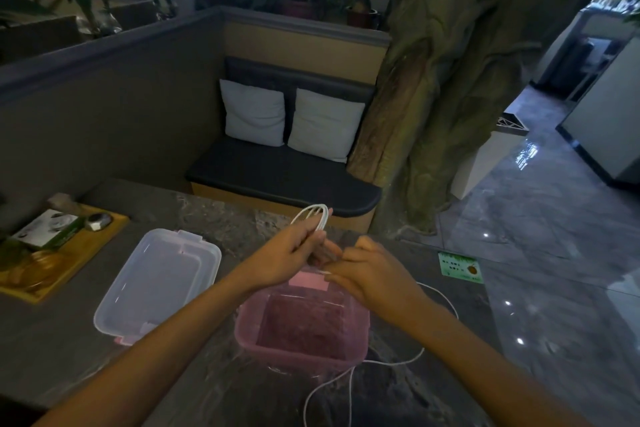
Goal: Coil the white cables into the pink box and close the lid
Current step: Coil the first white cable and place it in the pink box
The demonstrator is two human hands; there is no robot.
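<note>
- Left hand [292, 248] raised above the open pink plastic box [301, 329], fingers clamped around looped thin white cable [317, 217].
- Right hand [369, 272] alongside, fingers curled, pinching the cable's trailing length.
- Clear lid [157, 282] lies left of the box.

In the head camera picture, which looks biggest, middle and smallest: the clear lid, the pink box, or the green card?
1. and 2. Clear lid and pink box: too alike to rank, and arms hide part of the box.
3. Green card: clearly smallest, though it lies a bit farther away.
</note>
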